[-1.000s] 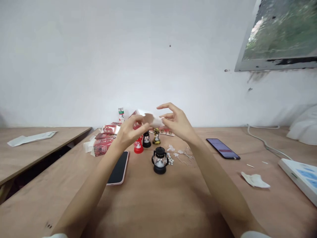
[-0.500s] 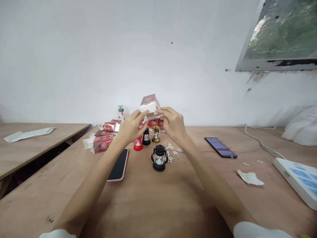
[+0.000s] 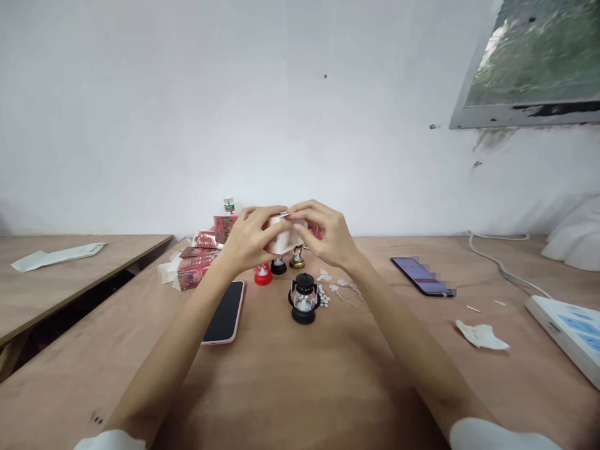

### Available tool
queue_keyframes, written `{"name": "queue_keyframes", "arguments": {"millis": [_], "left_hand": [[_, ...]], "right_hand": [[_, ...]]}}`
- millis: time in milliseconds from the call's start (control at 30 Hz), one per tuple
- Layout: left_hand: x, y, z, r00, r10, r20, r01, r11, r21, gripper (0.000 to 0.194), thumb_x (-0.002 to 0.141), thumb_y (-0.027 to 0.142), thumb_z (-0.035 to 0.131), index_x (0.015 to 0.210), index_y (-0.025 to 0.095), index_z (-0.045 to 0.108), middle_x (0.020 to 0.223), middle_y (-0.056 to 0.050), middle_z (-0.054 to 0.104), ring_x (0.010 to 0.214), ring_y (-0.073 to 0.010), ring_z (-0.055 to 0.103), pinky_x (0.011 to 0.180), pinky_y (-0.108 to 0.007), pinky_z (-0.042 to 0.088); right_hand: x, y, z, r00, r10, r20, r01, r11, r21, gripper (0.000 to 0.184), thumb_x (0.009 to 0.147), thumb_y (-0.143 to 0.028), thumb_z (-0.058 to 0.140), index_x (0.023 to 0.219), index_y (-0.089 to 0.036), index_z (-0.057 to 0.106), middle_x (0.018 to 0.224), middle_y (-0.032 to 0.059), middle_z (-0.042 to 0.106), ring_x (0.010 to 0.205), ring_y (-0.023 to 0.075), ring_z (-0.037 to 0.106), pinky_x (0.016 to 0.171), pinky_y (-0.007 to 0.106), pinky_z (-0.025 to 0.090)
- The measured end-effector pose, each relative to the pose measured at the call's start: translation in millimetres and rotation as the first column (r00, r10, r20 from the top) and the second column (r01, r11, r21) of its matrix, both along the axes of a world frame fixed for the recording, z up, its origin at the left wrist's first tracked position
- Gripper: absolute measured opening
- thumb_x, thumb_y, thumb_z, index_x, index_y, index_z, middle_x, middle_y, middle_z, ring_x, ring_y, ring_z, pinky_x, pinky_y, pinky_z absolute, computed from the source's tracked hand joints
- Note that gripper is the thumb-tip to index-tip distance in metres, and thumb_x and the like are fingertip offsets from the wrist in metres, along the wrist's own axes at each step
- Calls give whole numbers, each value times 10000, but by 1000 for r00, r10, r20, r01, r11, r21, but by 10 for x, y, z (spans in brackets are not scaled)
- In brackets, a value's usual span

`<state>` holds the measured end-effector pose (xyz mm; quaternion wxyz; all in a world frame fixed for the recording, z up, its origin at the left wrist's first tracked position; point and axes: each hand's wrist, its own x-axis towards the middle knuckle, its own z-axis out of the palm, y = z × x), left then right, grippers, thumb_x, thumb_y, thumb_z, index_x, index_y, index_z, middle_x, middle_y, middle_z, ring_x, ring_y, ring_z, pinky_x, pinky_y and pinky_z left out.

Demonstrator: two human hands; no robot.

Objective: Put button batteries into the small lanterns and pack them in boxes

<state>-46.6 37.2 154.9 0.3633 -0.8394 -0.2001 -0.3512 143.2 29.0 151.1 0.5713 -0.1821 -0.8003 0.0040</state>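
Small box (image 3: pixel 281 242) in both hands, held in the air above and beyond the front black lantern (image 3: pixel 304 299). Box: boxy, white end toward camera, pale flap or edge at top; rest covered by fingers, so printing on it can't be told. Left hand (image 3: pixel 250 240) grasps its left side, fingers curled round; right hand (image 3: pixel 325 234) grips the right side, thumb low, fingers over the top edge. Front black lantern: upright, clear middle, white inside. Behind it: red lantern (image 3: pixel 263 275), second black lantern (image 3: pixel 278 267), gold lantern (image 3: pixel 297 258), tops partly hidden. Left of it: pink-edged phone (image 3: pixel 225 314); farther back left, red printed cartons (image 3: pixel 194 272). Just right of it: white discs (image 3: pixel 324 299).
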Motion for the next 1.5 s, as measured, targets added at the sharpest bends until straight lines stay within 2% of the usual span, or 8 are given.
{"name": "queue_keyframes", "arguments": {"millis": [133,300,467,600,767,933,1300,1500], "left_hand": [[-40,20,11,993,-26,117,24,999,22,389,766,402,639,1086,226,506,1129,-105,593,990,-212,575,773,-345,468],[-97,32,39,986,-37,164,23,996,87,346,734,411,664,981,216,520,1077,-103,590,919,-204,586,687,-326,494],[-41,-11,29,962,-123,244,120,992,27,306,745,351,632,987,229,490,1160,-102,547,1031,-222,559,778,-377,504],[56,-73,-7,910,-210,357,229,973,-12,469,740,311,582,1167,239,402,1111,-89,554,1030,-222,545,847,-417,481],[96,-63,-49,935,-208,287,213,977,16,401,723,323,582,1088,217,453,1038,-89,567,978,-226,550,812,-405,486],[73,-35,-59,953,-165,256,161,986,38,323,723,341,588,994,215,463,1014,-87,593,934,-214,574,768,-384,496],[122,-102,-65,951,-192,243,170,980,107,334,717,302,596,994,205,437,1021,-100,608,948,-219,589,768,-384,499],[120,-99,-79,950,-167,263,148,985,90,386,721,329,604,1031,230,396,1046,-89,603,969,-224,585,779,-405,488]], "right_hand": [[6,11,23,984,17,-175,-52,979,-199,186,780,-198,538,914,-242,658,1128,44,566,1024,193,571,779,365,540],[67,126,40,934,195,-298,-322,821,-472,273,763,-325,616,1016,-222,596,970,31,583,804,144,600,721,350,572],[91,97,70,895,344,-285,-445,745,-497,285,806,-463,568,989,-245,564,970,10,579,761,110,579,740,338,566],[100,44,81,880,383,-282,-475,697,-538,270,813,-490,545,948,-257,532,985,8,600,805,132,605,747,346,555],[66,8,72,857,431,-283,-513,660,-549,226,779,-440,599,849,-236,528,1122,19,595,917,143,591,763,317,533],[20,-18,64,880,406,-246,-470,672,-573,301,718,-469,661,800,-218,517,1120,32,596,967,164,577,769,327,526],[-52,-149,84,955,218,-201,-288,840,-459,324,702,-418,675,893,-218,507,1052,41,602,899,163,586,715,312,514],[-114,-134,42,942,210,-264,-316,822,-474,397,657,-440,719,941,-232,535,1046,33,600,882,167,598,736,331,527]]}}
